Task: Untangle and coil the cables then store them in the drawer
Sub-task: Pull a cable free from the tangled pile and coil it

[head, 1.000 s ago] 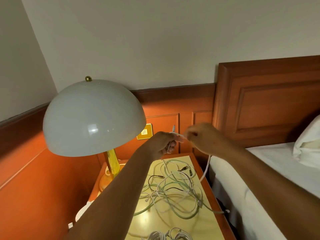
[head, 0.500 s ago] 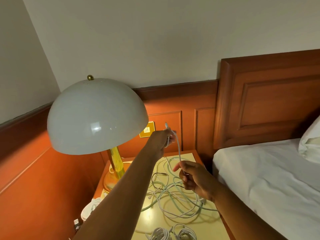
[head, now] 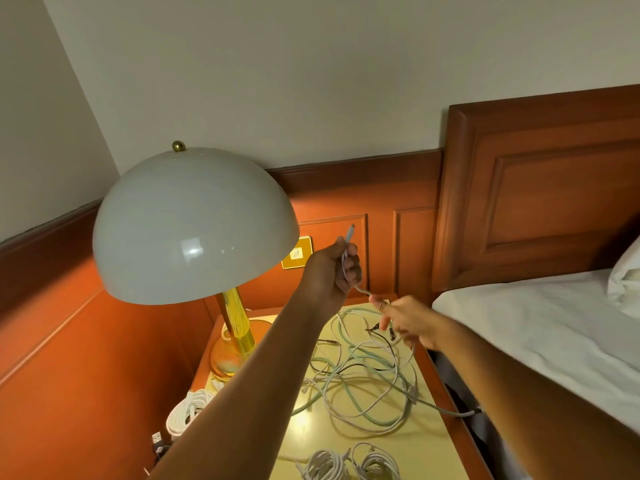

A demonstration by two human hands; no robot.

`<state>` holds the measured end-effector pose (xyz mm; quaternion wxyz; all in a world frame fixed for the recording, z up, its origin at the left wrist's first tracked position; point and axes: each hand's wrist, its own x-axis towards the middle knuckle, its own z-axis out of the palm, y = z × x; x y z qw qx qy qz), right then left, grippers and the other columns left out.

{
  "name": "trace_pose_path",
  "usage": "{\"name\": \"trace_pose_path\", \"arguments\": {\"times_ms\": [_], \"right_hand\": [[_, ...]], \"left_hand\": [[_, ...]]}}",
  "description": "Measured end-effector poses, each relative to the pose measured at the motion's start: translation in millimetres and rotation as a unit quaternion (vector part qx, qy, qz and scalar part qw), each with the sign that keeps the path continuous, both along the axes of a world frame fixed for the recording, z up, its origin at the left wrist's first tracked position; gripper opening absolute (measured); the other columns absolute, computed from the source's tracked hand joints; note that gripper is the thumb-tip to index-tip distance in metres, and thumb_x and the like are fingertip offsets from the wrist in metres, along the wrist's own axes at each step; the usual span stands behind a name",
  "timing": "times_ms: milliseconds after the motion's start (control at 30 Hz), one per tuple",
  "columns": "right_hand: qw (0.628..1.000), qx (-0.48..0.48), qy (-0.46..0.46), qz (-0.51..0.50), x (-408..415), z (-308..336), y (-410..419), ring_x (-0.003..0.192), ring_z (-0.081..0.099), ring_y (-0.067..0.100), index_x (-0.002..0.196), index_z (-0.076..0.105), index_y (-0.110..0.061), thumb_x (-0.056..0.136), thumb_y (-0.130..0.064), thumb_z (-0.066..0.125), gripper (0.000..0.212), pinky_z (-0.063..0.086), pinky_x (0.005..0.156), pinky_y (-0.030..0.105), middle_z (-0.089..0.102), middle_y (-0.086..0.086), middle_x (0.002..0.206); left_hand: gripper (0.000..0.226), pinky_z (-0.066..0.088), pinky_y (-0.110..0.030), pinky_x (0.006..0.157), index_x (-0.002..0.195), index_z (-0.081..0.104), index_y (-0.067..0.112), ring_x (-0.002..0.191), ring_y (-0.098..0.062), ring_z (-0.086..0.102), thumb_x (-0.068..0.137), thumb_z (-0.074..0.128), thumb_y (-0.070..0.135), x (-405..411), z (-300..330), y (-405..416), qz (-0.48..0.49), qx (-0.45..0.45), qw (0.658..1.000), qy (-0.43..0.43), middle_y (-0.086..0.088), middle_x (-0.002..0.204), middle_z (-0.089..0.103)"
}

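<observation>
My left hand (head: pixel 337 271) is raised above the nightstand and grips a white cable (head: pixel 347 241) whose plug end sticks up past my fingers. That cable runs down to my right hand (head: pixel 403 318), which pinches it lower and to the right, just above the tabletop. Below both hands lies a tangled heap of white, pale green and black cables (head: pixel 367 372) on the yellow nightstand top (head: pixel 429 455). Two coiled white cables (head: pixel 349 464) rest at the near edge. No drawer is visible.
A lamp with a big white dome shade (head: pixel 194 226) and brass stem (head: pixel 235 323) stands at the nightstand's left. Another white coil (head: pixel 188 408) hangs at the left edge by a plug. The bed (head: pixel 540 327) and wooden headboard (head: pixel 547 188) lie right.
My right hand went from beside the left hand down to the heap, then back up to just under the left hand, drawing the white cable along. The left hand stayed raised.
</observation>
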<state>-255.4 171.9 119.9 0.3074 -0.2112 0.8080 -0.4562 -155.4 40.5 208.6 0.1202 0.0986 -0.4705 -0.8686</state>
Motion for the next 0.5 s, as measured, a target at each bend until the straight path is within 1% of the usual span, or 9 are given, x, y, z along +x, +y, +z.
{"name": "trace_pose_path", "arguments": {"times_ms": [100,167,200,233,267,333,400,467,500], "right_hand": [[0.995,-0.066,0.071,-0.014,-29,43,-8,0.053,0.033,0.013,0.087,0.062,-0.006,0.103,-0.021,0.044,0.028,0.032,0.052,0.028,0.038,0.004,0.065],[0.986,-0.069,0.151,-0.012,-38,75,-14,0.06,0.041,0.015,0.092,0.066,-0.009,0.1,-0.015,0.049,0.02,0.035,0.058,0.027,0.049,0.007,0.072],[0.976,-0.057,0.21,-0.006,-39,91,-17,0.065,0.048,0.014,0.094,0.069,-0.011,0.098,-0.015,0.054,0.016,0.037,0.06,0.024,0.055,0.003,0.075],[0.957,-0.032,0.288,0.006,-39,107,-19,0.072,0.055,0.012,0.094,0.07,-0.011,0.095,-0.016,0.06,0.012,0.038,0.062,0.023,0.059,-0.002,0.077],[0.926,0.009,0.377,0.022,-37,120,-22,0.079,0.058,0.012,0.094,0.072,-0.011,0.093,-0.019,0.063,0.011,0.039,0.065,0.023,0.062,-0.005,0.08],[0.85,0.083,0.517,0.053,-28,137,-27,0.084,0.059,0.013,0.096,0.073,-0.012,0.093,-0.025,0.063,0.016,0.042,0.071,0.027,0.065,-0.004,0.087],[0.813,0.085,0.572,0.073,-15,141,-28,0.081,0.057,0.011,0.098,0.072,-0.013,0.094,-0.026,0.06,0.018,0.046,0.074,0.03,0.068,-0.002,0.091],[0.818,0.049,0.568,0.075,1,135,-24,0.077,0.055,0.009,0.098,0.071,-0.014,0.096,-0.024,0.058,0.017,0.045,0.073,0.028,0.066,-0.003,0.089],[0.837,0.025,0.542,0.076,9,126,-21,0.075,0.054,0.007,0.097,0.07,-0.014,0.097,-0.021,0.056,0.015,0.043,0.072,0.026,0.063,-0.005,0.086]], "left_hand": [[0.041,0.026,-0.021,0.047,0.07,0.054,0.008,0.043,-0.01,0.031,0.104,0.036,0.023,5,-3,-1,-0.03,-0.163,0.986,-0.034,0.003,0.049,0.036],[0.04,0.025,-0.022,0.048,0.069,0.059,0.005,0.047,-0.012,0.031,0.103,0.041,0.017,4,-8,-1,-0.03,-0.267,0.961,-0.063,0.002,0.051,0.037],[0.04,0.026,-0.022,0.048,0.07,0.062,0.005,0.048,-0.012,0.033,0.102,0.043,0.017,2,-10,-2,-0.019,-0.301,0.95,-0.075,0.001,0.052,0.04],[0.039,0.029,-0.021,0.048,0.072,0.066,0.004,0.049,-0.012,0.037,0.102,0.045,0.018,0,-13,-5,-0.004,-0.327,0.941,-0.084,0.0,0.054,0.044],[0.037,0.032,-0.02,0.047,0.077,0.069,0.002,0.05,-0.012,0.041,0.102,0.047,0.018,-2,-15,-8,0.009,-0.347,0.933,-0.091,-0.002,0.056,0.048],[0.029,0.038,-0.019,0.048,0.09,0.071,-0.001,0.054,-0.013,0.048,0.1,0.051,0.018,-7,-18,-15,0.017,-0.375,0.921,-0.105,-0.005,0.064,0.056],[0.025,0.043,-0.019,0.05,0.095,0.069,-0.001,0.057,-0.014,0.053,0.1,0.052,0.017,-11,-17,-18,0.004,-0.369,0.923,-0.104,-0.007,0.069,0.06],[0.024,0.044,-0.022,0.055,0.091,0.066,0.003,0.06,-0.014,0.056,0.101,0.048,0.015,-18,-14,-21,0.015,-0.315,0.944,-0.101,-0.007,0.073,0.062],[0.024,0.045,-0.023,0.058,0.09,0.064,0.005,0.062,-0.015,0.057,0.102,0.045,0.013,-22,-13,-23,0.027,-0.275,0.956,-0.102,-0.007,0.075,0.062]]}}
